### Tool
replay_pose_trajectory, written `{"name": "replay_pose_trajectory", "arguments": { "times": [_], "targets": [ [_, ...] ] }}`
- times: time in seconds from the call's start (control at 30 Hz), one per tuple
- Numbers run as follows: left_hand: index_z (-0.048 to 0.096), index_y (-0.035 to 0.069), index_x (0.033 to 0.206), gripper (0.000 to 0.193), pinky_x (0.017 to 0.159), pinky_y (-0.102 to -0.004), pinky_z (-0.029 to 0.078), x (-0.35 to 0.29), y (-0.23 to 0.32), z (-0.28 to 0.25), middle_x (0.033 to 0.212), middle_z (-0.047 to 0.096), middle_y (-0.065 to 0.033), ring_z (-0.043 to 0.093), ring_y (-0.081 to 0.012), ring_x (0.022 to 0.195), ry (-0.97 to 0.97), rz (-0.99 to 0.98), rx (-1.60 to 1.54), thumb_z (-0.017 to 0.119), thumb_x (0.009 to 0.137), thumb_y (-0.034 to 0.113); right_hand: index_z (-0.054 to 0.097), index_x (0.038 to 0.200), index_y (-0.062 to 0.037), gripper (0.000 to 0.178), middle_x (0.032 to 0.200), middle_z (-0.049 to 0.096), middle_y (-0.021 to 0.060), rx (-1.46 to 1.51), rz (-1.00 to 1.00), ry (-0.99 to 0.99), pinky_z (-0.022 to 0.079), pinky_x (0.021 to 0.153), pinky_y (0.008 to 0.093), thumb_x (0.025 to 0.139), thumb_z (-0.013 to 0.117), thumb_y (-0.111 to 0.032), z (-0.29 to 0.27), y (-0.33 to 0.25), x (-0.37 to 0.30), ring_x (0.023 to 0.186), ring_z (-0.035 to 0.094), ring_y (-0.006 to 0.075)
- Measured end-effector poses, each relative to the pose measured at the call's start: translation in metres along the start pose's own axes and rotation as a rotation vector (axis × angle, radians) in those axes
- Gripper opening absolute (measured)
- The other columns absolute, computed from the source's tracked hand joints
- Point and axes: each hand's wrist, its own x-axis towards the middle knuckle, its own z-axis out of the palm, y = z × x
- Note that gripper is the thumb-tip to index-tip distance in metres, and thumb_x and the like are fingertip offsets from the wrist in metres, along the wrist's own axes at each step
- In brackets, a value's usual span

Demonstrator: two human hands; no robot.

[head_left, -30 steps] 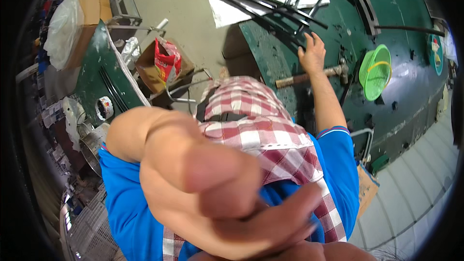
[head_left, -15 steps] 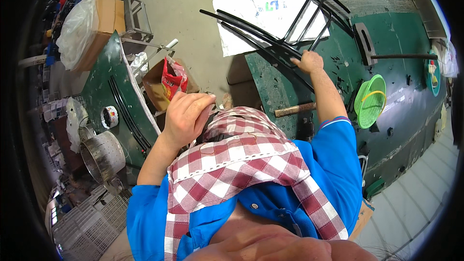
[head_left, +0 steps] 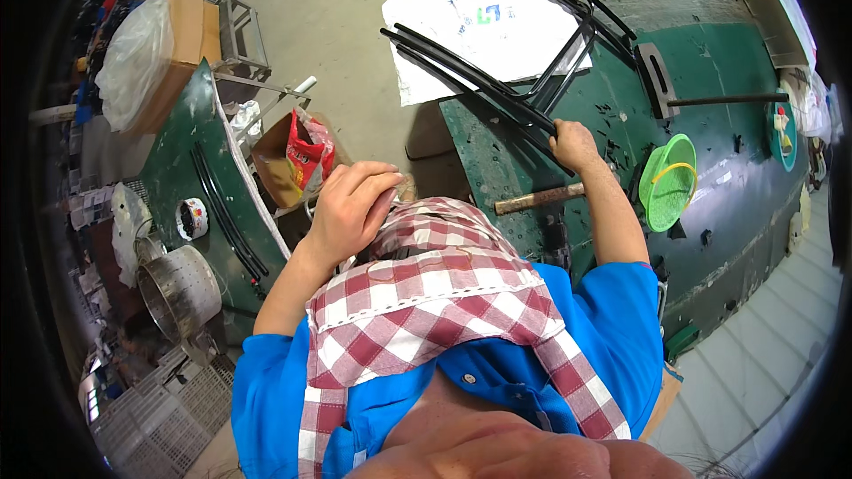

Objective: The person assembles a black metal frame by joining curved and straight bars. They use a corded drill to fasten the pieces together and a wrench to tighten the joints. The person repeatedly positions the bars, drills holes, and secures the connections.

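Note:
My right hand [head_left: 575, 145] is closed round the near end of a black tubular metal frame [head_left: 497, 84], its thumb and fingers wrapped on the bars. The frame lies slanted across a green worktable [head_left: 479, 155], and its far part rests over a white printed sack [head_left: 435, 13]. My left hand [head_left: 353, 210] is held in front of my checked apron [head_left: 435, 288], fingers curled and pressed together; whether anything is in them is hidden. Close by my right forearm on the table lies a hammer-like tool with a worn handle [head_left: 537, 198].
Right of my arm sits a green plastic basket [head_left: 667, 184] with a yellow handle. A slotted metal fixture with a long bar [head_left: 655, 80] stands farther back. On the left, a second green table [head_left: 177, 137] bears black tubes [head_left: 226, 213], and a cardboard box [head_left: 271, 151] holds a red bag.
My right hand has come nearer to me with the black frame, which has slid a little right and nearer. My left hand stays nearly in place, fingers still curled.

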Motion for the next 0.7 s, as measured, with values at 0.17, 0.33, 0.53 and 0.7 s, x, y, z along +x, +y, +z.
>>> {"name": "replay_pose_trajectory", "arguments": {
  "times": [0.17, 0.33, 0.53, 0.7],
  "targets": [
    [0.065, 0.003, 0.099, 0.019, 0.077, -0.0355, 0.048, 0.004, 0.004, 0.015, 0.101, 0.065, -0.0110, 0.062, -0.0272, 0.091, -0.058, 0.017, -0.091, 0.065, 0.081, 0.001, 0.065, 0.087, 0.0015, 0.031, 0.087, 0.067, 0.0236, 0.195, -0.012, 0.019, 0.050, 0.081, 0.0490, 0.085, 0.062, -0.029, -0.011, -0.021, -0.011, 0.089, 0.064, 0.0397],
    [0.065, 0.003, 0.100, 0.019, 0.079, -0.0348, 0.048, 0.002, 0.003, 0.022, 0.102, 0.064, -0.0117, 0.062, -0.0269, 0.091, -0.044, 0.009, -0.142, 0.065, 0.081, 0.001, 0.063, 0.085, -0.0015, 0.043, 0.076, 0.065, 0.0197, 0.130, -0.015, 0.242, 0.050, 0.070, 0.0489, 0.089, 0.062, -0.044, -0.019, -0.046, -0.028, 0.080, 0.064, 0.0387],
    [0.055, 0.000, 0.118, 0.030, 0.084, -0.0333, 0.049, -0.023, -0.027, 0.050, 0.110, 0.062, -0.0142, 0.062, -0.0219, 0.098, 0.077, -0.409, -0.503, 0.061, 0.091, 0.013, 0.063, 0.084, -0.0060, 0.025, 0.070, 0.061, 0.0117, 0.227, -0.284, 0.624, 0.048, 0.063, 0.0415, 0.084, 0.071, -0.030, -0.030, -0.082, -0.071, 0.068, 0.060, 0.0320],
    [0.036, 0.001, 0.136, 0.048, 0.100, -0.0405, 0.043, -0.012, -0.040, 0.062, 0.132, 0.051, -0.0199, 0.054, -0.0258, 0.119, 0.180, -0.506, -1.315, 0.051, 0.101, 0.030, 0.064, 0.087, -0.0061, 0.023, 0.072, 0.061, 0.0108, 0.500, -0.443, 0.714, 0.047, 0.063, 0.0407, 0.079, 0.076, -0.024, 0.009, -0.169, -0.098, 0.069, 0.060, 0.0312]
  ]
}}
